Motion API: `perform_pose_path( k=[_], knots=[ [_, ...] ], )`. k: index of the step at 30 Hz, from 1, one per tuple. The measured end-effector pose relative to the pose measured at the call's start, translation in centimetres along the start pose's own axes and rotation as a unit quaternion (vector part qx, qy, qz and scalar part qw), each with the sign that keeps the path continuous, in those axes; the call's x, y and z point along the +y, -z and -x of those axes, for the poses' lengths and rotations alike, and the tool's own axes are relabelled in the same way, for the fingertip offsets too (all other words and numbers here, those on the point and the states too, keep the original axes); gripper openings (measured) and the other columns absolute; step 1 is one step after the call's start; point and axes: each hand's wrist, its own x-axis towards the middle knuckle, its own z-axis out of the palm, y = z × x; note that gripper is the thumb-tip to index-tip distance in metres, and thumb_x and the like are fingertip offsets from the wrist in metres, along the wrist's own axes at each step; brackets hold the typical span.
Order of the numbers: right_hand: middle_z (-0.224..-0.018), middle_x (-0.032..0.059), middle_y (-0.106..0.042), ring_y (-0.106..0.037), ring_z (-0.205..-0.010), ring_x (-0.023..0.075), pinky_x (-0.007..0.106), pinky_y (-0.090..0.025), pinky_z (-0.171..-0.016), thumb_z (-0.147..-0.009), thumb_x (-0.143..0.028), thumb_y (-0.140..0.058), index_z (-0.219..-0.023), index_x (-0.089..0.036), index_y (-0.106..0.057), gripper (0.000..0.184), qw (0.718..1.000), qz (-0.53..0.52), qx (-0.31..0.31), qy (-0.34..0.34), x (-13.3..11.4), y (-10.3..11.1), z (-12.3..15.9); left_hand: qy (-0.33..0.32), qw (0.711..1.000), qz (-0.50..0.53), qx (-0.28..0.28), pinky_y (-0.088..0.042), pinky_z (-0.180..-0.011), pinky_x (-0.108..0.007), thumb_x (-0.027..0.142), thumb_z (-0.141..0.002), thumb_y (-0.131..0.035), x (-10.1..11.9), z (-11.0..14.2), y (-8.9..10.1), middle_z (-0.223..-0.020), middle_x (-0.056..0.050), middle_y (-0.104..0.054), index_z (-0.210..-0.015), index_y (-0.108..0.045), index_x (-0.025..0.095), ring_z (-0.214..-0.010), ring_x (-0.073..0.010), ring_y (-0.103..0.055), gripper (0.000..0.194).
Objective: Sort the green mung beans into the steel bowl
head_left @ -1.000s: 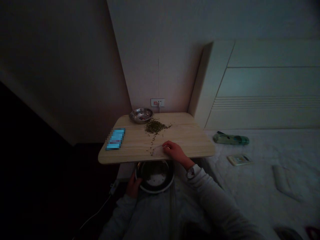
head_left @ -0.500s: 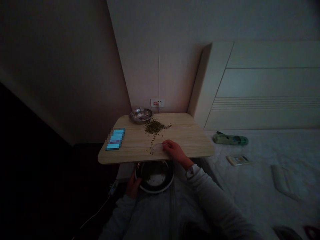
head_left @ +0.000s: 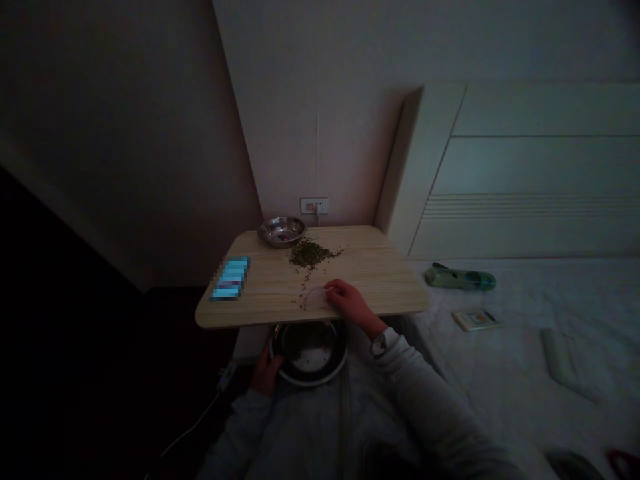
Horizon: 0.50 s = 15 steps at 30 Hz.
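Below the front edge of a small wooden table (head_left: 370, 267), my left hand (head_left: 266, 375) grips the left rim of a round metal basin (head_left: 311, 363) with some dark grains in it. On the table near that edge, my right hand (head_left: 345, 298) is closed on a thin, clear, rounded piece of plastic (head_left: 315, 297); its exact kind is unclear. A few small green beans lie just left of the plastic. Farther back spreads a loose pile of green beans (head_left: 309, 254), with a thin trail running toward the plastic.
A shiny steel bowl (head_left: 281, 232) stands at the back left of the table. A phone with a lit, blurred screen (head_left: 231, 279) lies at its left. On the bed (head_left: 520, 373) to the right are a green bottle (head_left: 460, 278) and another phone (head_left: 477, 320).
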Motion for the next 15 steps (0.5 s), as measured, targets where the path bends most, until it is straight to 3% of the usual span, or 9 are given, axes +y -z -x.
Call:
perform_pose_path(
  k=[15],
  knots=[
    [-0.061, -0.0022, -0.054, -0.047, -0.058, 0.0110, 0.022, -0.035, -0.056, -0.073, -0.030, -0.046, -0.085, -0.016, -0.058, 0.022, 1.000, 0.005, 0.007, 0.008, -0.27, -0.27, -0.51, -0.001, 1.000, -0.018, -0.007, -0.039, -0.087, -0.033, 0.030, -0.058, -0.050, -0.21, -0.12, 0.08, -0.098, -0.006, -0.066, -0.102, -0.060, 0.015, -0.102, -0.0243, -0.054, 0.047]
  ],
)
